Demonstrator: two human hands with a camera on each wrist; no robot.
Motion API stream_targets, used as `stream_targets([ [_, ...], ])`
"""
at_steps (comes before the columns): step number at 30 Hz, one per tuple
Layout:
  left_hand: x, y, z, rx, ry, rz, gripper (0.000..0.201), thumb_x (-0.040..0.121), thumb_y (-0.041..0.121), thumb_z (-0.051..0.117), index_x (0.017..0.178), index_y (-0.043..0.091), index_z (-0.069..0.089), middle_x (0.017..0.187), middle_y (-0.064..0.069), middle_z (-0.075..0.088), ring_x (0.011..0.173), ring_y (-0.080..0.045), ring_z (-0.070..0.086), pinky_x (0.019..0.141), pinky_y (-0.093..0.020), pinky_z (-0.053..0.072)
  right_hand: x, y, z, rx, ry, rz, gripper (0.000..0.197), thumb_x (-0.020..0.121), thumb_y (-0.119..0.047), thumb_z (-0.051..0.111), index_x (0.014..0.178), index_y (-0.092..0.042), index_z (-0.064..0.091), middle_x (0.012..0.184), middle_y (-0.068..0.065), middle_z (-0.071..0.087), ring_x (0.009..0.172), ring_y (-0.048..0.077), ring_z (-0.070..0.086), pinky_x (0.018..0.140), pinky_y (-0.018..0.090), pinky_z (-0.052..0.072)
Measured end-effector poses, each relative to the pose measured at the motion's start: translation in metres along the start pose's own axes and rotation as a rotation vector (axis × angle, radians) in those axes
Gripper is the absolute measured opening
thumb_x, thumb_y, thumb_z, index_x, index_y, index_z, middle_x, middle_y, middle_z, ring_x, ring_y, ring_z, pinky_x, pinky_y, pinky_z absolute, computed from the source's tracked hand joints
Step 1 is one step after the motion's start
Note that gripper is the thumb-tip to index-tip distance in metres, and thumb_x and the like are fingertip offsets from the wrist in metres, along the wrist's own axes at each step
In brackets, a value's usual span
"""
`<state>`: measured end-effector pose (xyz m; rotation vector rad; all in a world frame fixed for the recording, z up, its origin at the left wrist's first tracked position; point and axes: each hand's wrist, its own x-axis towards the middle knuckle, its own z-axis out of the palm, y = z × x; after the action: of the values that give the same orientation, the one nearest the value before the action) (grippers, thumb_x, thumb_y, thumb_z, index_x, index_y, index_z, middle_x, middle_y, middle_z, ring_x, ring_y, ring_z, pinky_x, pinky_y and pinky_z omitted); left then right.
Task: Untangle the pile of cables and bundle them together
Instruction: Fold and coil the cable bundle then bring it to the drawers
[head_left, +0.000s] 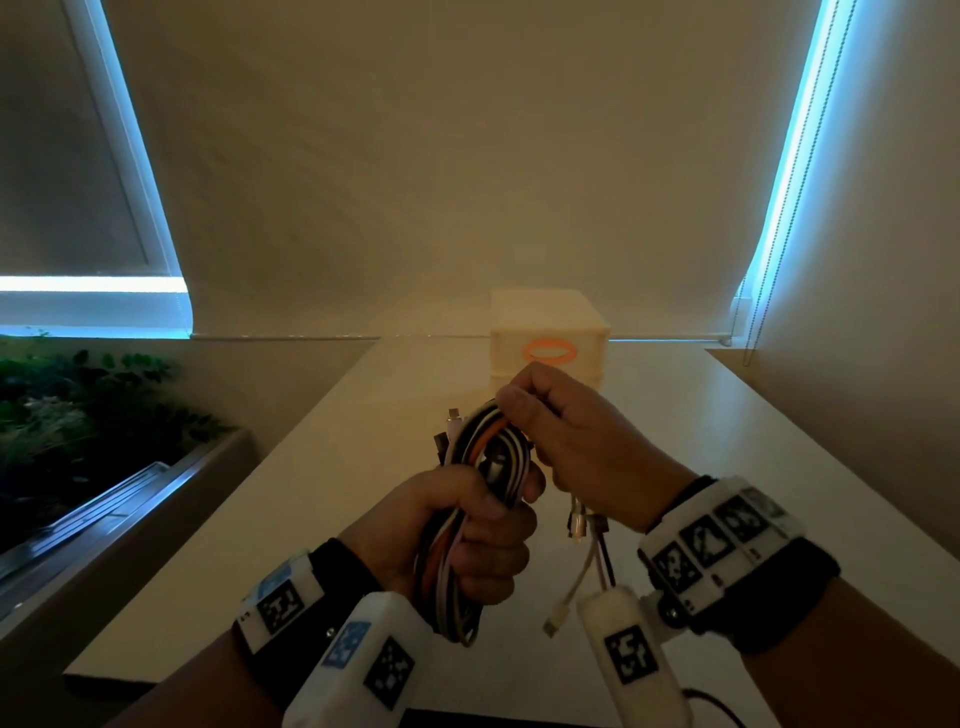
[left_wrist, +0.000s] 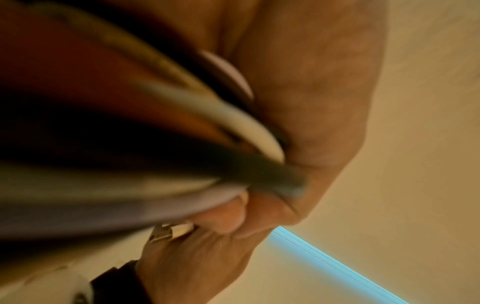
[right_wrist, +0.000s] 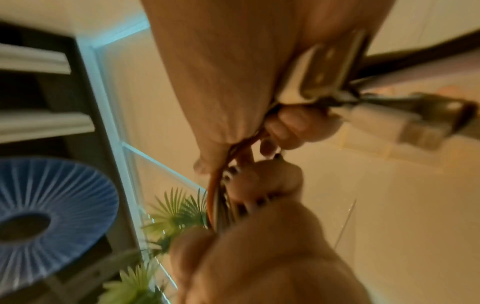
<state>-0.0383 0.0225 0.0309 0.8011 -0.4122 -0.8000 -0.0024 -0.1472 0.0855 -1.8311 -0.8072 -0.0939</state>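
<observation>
A bunch of cables (head_left: 480, 441) in white, black, orange and pink is held above the white table (head_left: 779, 467). My left hand (head_left: 467, 530) grips the bunch around its lower part in a fist. My right hand (head_left: 566, 431) holds its upper part, fingers curled over the strands. Several plug ends (head_left: 584, 519) hang below the right hand, and a white connector (head_left: 556, 621) dangles lowest. In the left wrist view the cables (left_wrist: 182, 164) run blurred across the palm. The right wrist view shows plugs (right_wrist: 389, 121) beside the curled fingers (right_wrist: 298, 127).
A white box (head_left: 550, 332) with an orange ring (head_left: 549, 351) on its front stands at the table's far end. Plants (head_left: 78, 405) in a planter lie to the left. A roller blind covers the window behind.
</observation>
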Motion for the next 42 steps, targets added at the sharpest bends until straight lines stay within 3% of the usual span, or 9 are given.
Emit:
stream_targets([
  [3,0.002,0.0,-0.003,0.001,0.054,0.042,0.019,0.087,0.005,0.057,0.105,0.007,0.056,0.065,0.0,0.047,0.052,-0.011,0.05,0.052,-0.024,0.041,-0.002,0.008,0.007,-0.084,0.042,-0.033,0.019,0.103,-0.033,0.045,0.095,-0.017,0.051,0.071,-0.003,0.055,0.049,0.003,0.052,0.048,0.015,0.039],
  [9,-0.001,0.0,-0.008,0.022,0.048,0.065,0.02,0.089,0.007,0.055,0.109,0.005,0.055,0.072,-0.004,0.054,0.058,-0.015,0.055,0.056,-0.027,0.047,-0.002,0.009,-0.007,0.218,-0.115,0.193,0.011,0.101,-0.028,0.048,0.098,-0.018,0.048,0.059,-0.008,0.045,0.043,0.011,0.031,0.042,0.024,0.024],
  [15,-0.001,0.003,-0.004,-0.008,0.091,0.125,0.023,0.086,0.008,0.06,0.108,0.003,0.056,0.074,-0.008,0.056,0.063,-0.02,0.058,0.058,-0.029,0.051,-0.005,0.011,-0.013,0.197,-0.156,0.254,0.021,0.103,-0.034,0.045,0.101,-0.013,0.049,0.061,0.001,0.049,0.047,0.018,0.047,0.044,0.028,0.045],
  [20,0.0,0.002,-0.005,-0.02,0.199,0.159,0.026,0.076,0.005,0.07,0.1,0.004,0.061,0.076,-0.01,0.055,0.07,-0.024,0.058,0.061,-0.031,0.054,-0.006,0.023,-0.006,0.408,-0.139,0.374,0.018,0.104,-0.034,0.044,0.101,-0.017,0.05,0.066,0.0,0.042,0.05,0.012,0.036,0.044,0.026,0.038],
  [28,0.0,0.007,0.001,0.038,0.185,0.187,0.021,0.078,0.007,0.068,0.098,0.006,0.062,0.074,-0.008,0.054,0.073,-0.023,0.055,0.066,-0.031,0.05,0.0,0.022,0.006,0.104,-0.006,0.263,0.03,0.103,-0.042,0.038,0.091,-0.018,0.049,0.063,-0.003,0.042,0.049,0.011,0.036,0.043,0.023,0.028],
  [31,0.0,0.008,0.004,0.08,0.238,0.231,0.021,0.073,0.008,0.07,0.093,0.007,0.064,0.078,-0.008,0.054,0.078,-0.024,0.054,0.074,-0.036,0.047,0.0,0.024,0.013,-0.036,0.005,0.207,0.035,0.104,-0.045,0.033,0.086,-0.021,0.051,0.067,-0.007,0.053,0.052,0.006,0.047,0.048,0.02,0.033],
  [34,-0.002,0.004,0.004,0.146,0.356,0.245,0.019,0.068,0.01,0.068,0.087,0.008,0.067,0.087,-0.01,0.055,0.084,-0.024,0.054,0.079,-0.04,0.047,-0.004,0.024,0.017,-0.006,-0.068,0.258,0.042,0.105,-0.046,0.027,0.087,-0.019,0.054,0.065,-0.007,0.057,0.047,0.0,0.051,0.041,0.015,0.037],
  [38,-0.003,-0.002,0.008,0.204,0.517,0.257,0.016,0.064,0.009,0.069,0.08,0.01,0.072,0.083,-0.009,0.056,0.075,-0.023,0.055,0.073,-0.039,0.048,-0.008,0.032,0.028,-0.029,-0.051,0.296,0.045,0.103,-0.053,0.024,0.089,-0.02,0.052,0.073,0.001,0.052,0.045,0.006,0.047,0.041,0.023,0.039],
  [42,-0.001,-0.002,0.017,0.244,0.552,0.298,0.01,0.07,0.006,0.065,0.077,0.009,0.072,0.075,-0.01,0.061,0.062,-0.023,0.065,0.058,-0.035,0.056,-0.011,0.036,0.038,0.092,-0.014,0.326,0.045,0.102,-0.054,0.025,0.092,-0.018,0.051,0.074,0.005,0.05,0.047,0.013,0.046,0.04,0.027,0.039],
])
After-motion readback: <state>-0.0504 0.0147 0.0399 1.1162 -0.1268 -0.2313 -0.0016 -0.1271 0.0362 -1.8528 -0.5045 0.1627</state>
